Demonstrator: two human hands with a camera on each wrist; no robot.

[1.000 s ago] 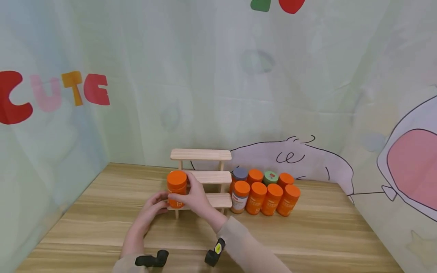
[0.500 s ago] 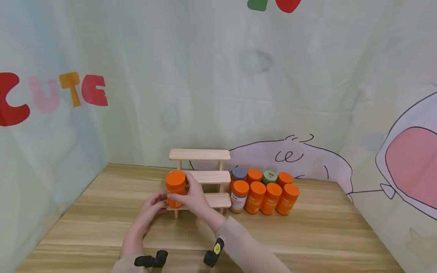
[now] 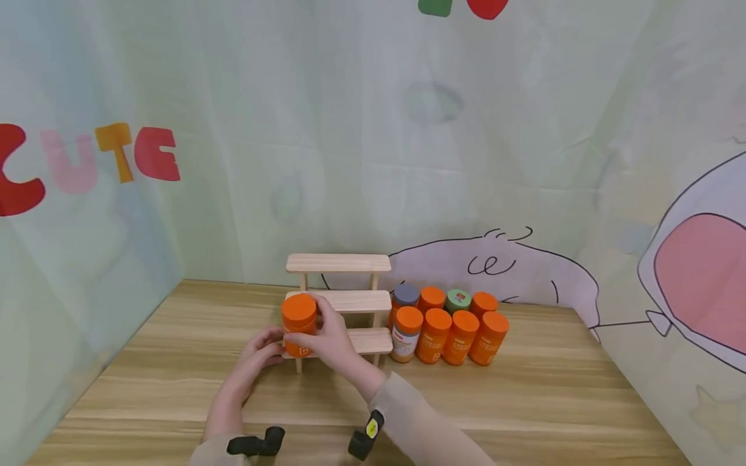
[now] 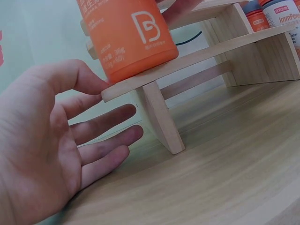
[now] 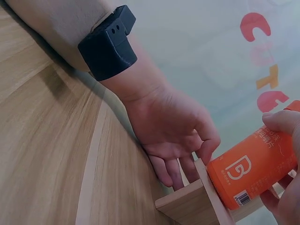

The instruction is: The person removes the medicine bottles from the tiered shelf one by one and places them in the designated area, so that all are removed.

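Note:
My right hand [image 3: 335,340] grips an orange supplement bottle [image 3: 299,310] with an orange lid. Its base sits on the left end of the lowest board of a three-step wooden display shelf [image 3: 373,340]. In the right wrist view, thumb and fingers wrap the bottle [image 5: 253,164] from either side. My left hand [image 3: 254,362] is at the board's left end. Seen from the left wrist, its thumb and index finger pinch the board's corner [image 4: 112,91] beside the bottle, while the other fingers spread loosely below the board.
Right of the shelf stand two rows of supplement bottles, mostly orange [image 3: 434,336], one with a white label [image 3: 406,338], one with a green lid [image 3: 458,299] and one with a grey-blue lid [image 3: 406,295]. A printed curtain [image 3: 373,162] hangs behind the wood-grain table [image 3: 524,408].

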